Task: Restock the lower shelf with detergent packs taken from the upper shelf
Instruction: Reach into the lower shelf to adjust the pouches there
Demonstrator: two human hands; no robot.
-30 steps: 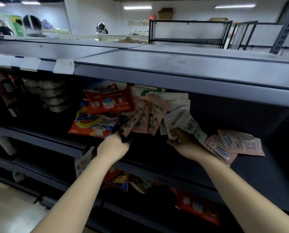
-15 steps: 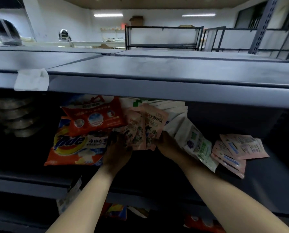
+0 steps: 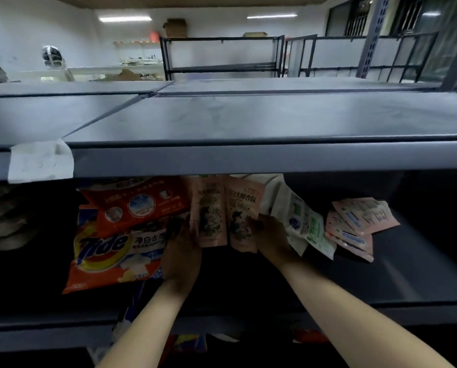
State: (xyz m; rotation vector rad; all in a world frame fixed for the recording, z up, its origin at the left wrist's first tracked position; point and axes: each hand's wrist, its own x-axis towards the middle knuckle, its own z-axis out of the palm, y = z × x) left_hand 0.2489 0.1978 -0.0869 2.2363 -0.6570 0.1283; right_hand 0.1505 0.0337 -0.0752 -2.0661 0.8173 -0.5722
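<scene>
Pink detergent packs (image 3: 226, 213), two, upright side by side on the grey shelf (image 3: 408, 264), between both hands. Left hand (image 3: 181, 254): fingers against the left pack's edge; grip lost in shadow, cannot tell. Right hand (image 3: 271, 239): fingers on the right pack's lower corner; curl unclear. Left of the left fingers: orange Tide bag (image 3: 110, 257), red bag (image 3: 137, 205) above it. Right of the right fingers: white-green sachets (image 3: 308, 227), then pink sachets (image 3: 355, 221).
</scene>
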